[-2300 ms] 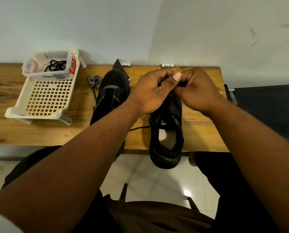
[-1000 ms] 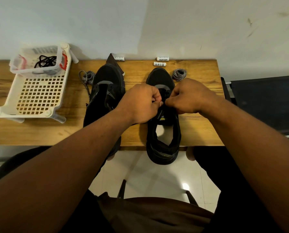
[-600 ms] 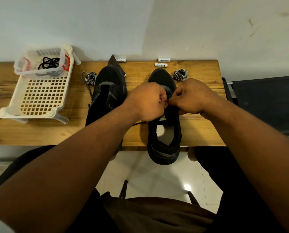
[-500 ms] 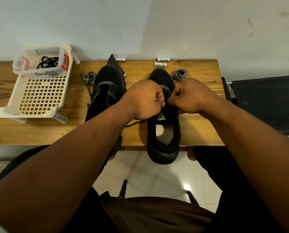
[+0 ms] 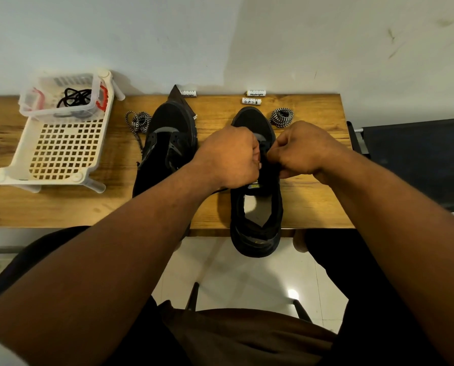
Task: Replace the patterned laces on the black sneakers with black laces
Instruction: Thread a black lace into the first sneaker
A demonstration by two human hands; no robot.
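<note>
Where knuckles nearly meet, left hand (image 5: 231, 157) and right hand (image 5: 303, 151) fists clamped on black lace (image 5: 266, 151).

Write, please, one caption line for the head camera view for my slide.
Both hands, left hand and right hand, work a black lace on the right sneaker; two patterned laces lie removed on the table.

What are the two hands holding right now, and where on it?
Both the left hand and the right hand pinch the black lace over the right sneaker, at its eyelet area; the exact spot is hidden by the fingers.
</note>
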